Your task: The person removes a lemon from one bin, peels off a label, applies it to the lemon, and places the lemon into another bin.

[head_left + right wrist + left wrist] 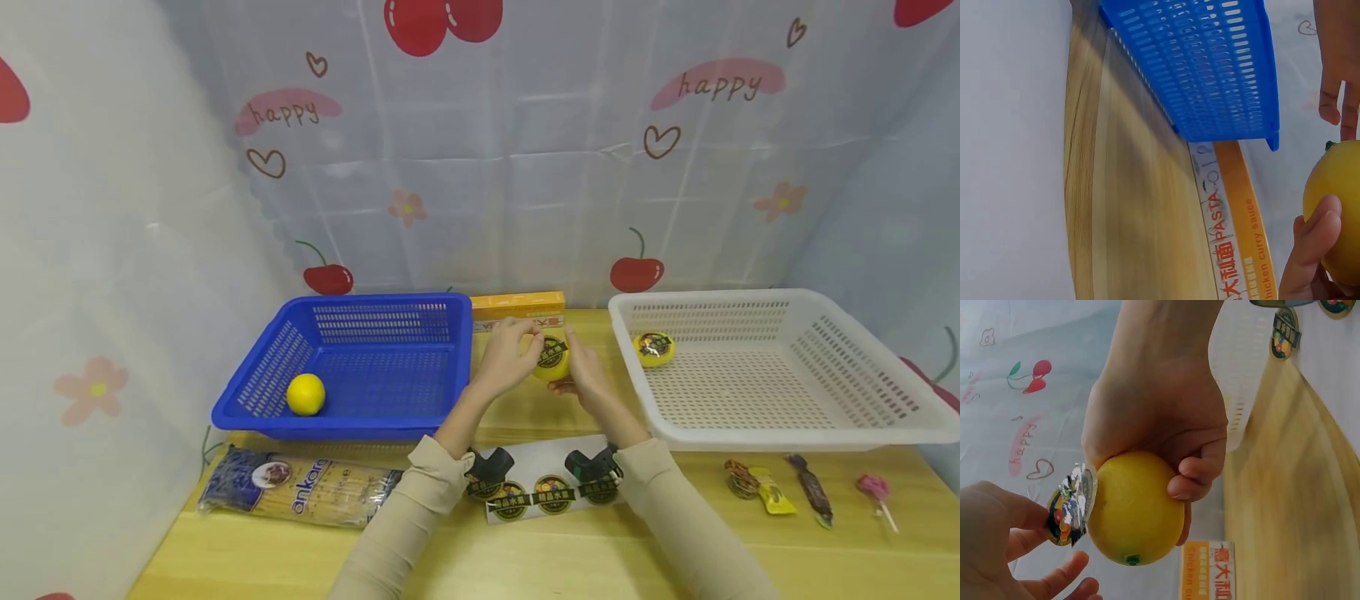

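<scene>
The curtain (525, 167) reads "happy". The spaghetti packet (300, 492) reads "ankara". The orange box (1232, 225) reads "PASTA" and "chicken curry sauce".

Both hands (551, 367) hold stickered lemon (552, 358) between blue basket (450, 312) and, seemingly, white basket (626, 333).

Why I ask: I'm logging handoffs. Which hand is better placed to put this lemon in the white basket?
Probably the right. The right hand grips the lemon and is nearer the white basket. The left hand only pinches the sticker.
</scene>
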Action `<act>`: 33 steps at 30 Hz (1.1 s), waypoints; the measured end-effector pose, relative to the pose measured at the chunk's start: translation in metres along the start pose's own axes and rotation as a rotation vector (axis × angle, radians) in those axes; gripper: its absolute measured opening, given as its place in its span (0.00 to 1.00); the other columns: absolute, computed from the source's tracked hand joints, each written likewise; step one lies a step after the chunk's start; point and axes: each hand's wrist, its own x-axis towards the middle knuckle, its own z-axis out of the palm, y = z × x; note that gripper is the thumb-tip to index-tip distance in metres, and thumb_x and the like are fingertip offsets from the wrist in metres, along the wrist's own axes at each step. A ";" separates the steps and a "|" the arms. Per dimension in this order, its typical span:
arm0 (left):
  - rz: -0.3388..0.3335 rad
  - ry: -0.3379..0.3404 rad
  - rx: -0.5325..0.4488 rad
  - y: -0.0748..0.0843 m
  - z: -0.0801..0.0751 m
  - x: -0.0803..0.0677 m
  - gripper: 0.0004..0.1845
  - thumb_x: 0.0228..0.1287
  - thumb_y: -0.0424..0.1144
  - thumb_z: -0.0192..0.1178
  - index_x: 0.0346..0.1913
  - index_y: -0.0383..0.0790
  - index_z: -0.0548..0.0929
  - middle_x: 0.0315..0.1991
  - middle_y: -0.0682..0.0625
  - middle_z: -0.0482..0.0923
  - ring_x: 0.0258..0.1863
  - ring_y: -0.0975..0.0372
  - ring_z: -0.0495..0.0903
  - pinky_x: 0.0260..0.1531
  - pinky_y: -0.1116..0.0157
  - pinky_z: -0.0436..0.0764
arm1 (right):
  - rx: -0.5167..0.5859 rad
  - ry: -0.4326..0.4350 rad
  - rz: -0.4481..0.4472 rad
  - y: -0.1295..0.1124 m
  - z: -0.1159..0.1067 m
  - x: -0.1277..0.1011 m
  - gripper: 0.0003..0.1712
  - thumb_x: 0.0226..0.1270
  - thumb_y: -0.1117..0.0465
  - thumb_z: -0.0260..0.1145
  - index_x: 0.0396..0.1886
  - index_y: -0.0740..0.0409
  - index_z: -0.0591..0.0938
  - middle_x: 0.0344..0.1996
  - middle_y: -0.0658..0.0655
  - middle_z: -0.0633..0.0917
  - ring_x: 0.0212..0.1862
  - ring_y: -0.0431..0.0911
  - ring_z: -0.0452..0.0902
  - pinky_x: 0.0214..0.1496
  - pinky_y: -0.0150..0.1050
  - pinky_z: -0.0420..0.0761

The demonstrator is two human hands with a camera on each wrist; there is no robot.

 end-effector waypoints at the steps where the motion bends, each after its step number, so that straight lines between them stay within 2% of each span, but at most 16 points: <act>1: 0.005 -0.003 0.026 0.001 0.001 0.001 0.11 0.66 0.37 0.51 0.38 0.38 0.83 0.46 0.45 0.81 0.54 0.52 0.72 0.57 0.50 0.67 | 0.001 0.000 -0.008 0.000 0.000 0.000 0.37 0.73 0.38 0.37 0.47 0.69 0.73 0.17 0.52 0.79 0.13 0.40 0.74 0.17 0.31 0.77; 4: 0.013 0.000 0.078 0.003 0.003 0.003 0.10 0.65 0.37 0.53 0.37 0.38 0.84 0.47 0.44 0.81 0.54 0.51 0.72 0.57 0.50 0.68 | 0.025 0.002 -0.024 0.000 0.000 0.000 0.36 0.74 0.40 0.36 0.45 0.69 0.73 0.17 0.52 0.79 0.13 0.40 0.74 0.18 0.32 0.77; 7: 0.010 0.029 0.086 0.003 0.007 0.002 0.09 0.65 0.37 0.55 0.39 0.39 0.85 0.45 0.45 0.82 0.52 0.52 0.75 0.54 0.53 0.71 | 0.053 -0.001 -0.020 0.000 0.001 0.000 0.36 0.74 0.39 0.36 0.45 0.69 0.72 0.18 0.51 0.79 0.13 0.40 0.74 0.19 0.32 0.78; 10: 0.005 0.070 0.063 0.002 0.010 0.001 0.09 0.64 0.37 0.57 0.41 0.38 0.85 0.42 0.47 0.83 0.48 0.54 0.77 0.48 0.58 0.75 | 0.084 -0.001 -0.011 -0.001 0.002 -0.001 0.35 0.74 0.39 0.36 0.45 0.66 0.72 0.17 0.51 0.79 0.13 0.40 0.74 0.19 0.32 0.78; 14: -0.014 0.139 0.016 -0.001 0.016 -0.003 0.14 0.64 0.40 0.58 0.49 0.38 0.83 0.42 0.44 0.81 0.42 0.55 0.78 0.40 0.63 0.78 | 0.123 0.019 -0.013 -0.004 0.003 -0.003 0.35 0.73 0.38 0.35 0.43 0.65 0.73 0.17 0.51 0.79 0.13 0.41 0.74 0.18 0.32 0.77; 18: -0.062 0.234 -0.031 -0.005 0.024 -0.008 0.18 0.65 0.44 0.57 0.53 0.37 0.78 0.39 0.44 0.79 0.32 0.58 0.77 0.30 0.67 0.76 | 0.131 0.046 -0.031 -0.007 0.008 -0.007 0.37 0.71 0.35 0.38 0.47 0.64 0.73 0.21 0.52 0.79 0.15 0.42 0.74 0.19 0.33 0.77; 20: -0.095 0.274 -0.044 -0.007 0.027 -0.010 0.19 0.66 0.46 0.55 0.51 0.35 0.78 0.36 0.44 0.78 0.28 0.60 0.74 0.25 0.69 0.73 | 0.123 0.053 -0.058 -0.009 0.011 -0.010 0.37 0.70 0.34 0.41 0.52 0.63 0.72 0.23 0.53 0.78 0.16 0.42 0.74 0.19 0.34 0.78; 23: -0.134 0.298 -0.014 -0.010 0.031 -0.012 0.22 0.68 0.49 0.50 0.49 0.32 0.79 0.30 0.45 0.77 0.22 0.62 0.71 0.20 0.71 0.70 | 0.105 0.054 -0.125 -0.009 0.015 -0.013 0.36 0.70 0.35 0.42 0.56 0.62 0.70 0.23 0.53 0.77 0.15 0.42 0.74 0.18 0.34 0.78; 27: -0.129 0.315 0.053 -0.012 0.035 -0.011 0.25 0.70 0.51 0.45 0.42 0.32 0.82 0.22 0.48 0.77 0.18 0.63 0.71 0.17 0.71 0.70 | 0.093 0.052 -0.210 -0.010 0.017 -0.017 0.38 0.69 0.34 0.42 0.57 0.64 0.69 0.24 0.56 0.78 0.14 0.42 0.74 0.17 0.33 0.77; 31: -0.095 0.371 0.102 -0.013 0.038 -0.011 0.23 0.70 0.49 0.44 0.32 0.34 0.82 0.17 0.51 0.72 0.15 0.65 0.68 0.14 0.72 0.66 | 0.050 0.046 -0.234 -0.013 0.019 -0.021 0.40 0.68 0.35 0.47 0.61 0.66 0.67 0.45 0.63 0.75 0.16 0.43 0.75 0.17 0.33 0.77; 33: -0.073 0.406 0.125 -0.015 0.040 -0.011 0.22 0.69 0.48 0.45 0.26 0.35 0.78 0.15 0.52 0.68 0.13 0.66 0.64 0.12 0.72 0.62 | 0.038 0.041 -0.230 -0.014 0.021 -0.023 0.41 0.66 0.36 0.50 0.61 0.67 0.65 0.51 0.65 0.71 0.16 0.43 0.74 0.17 0.32 0.76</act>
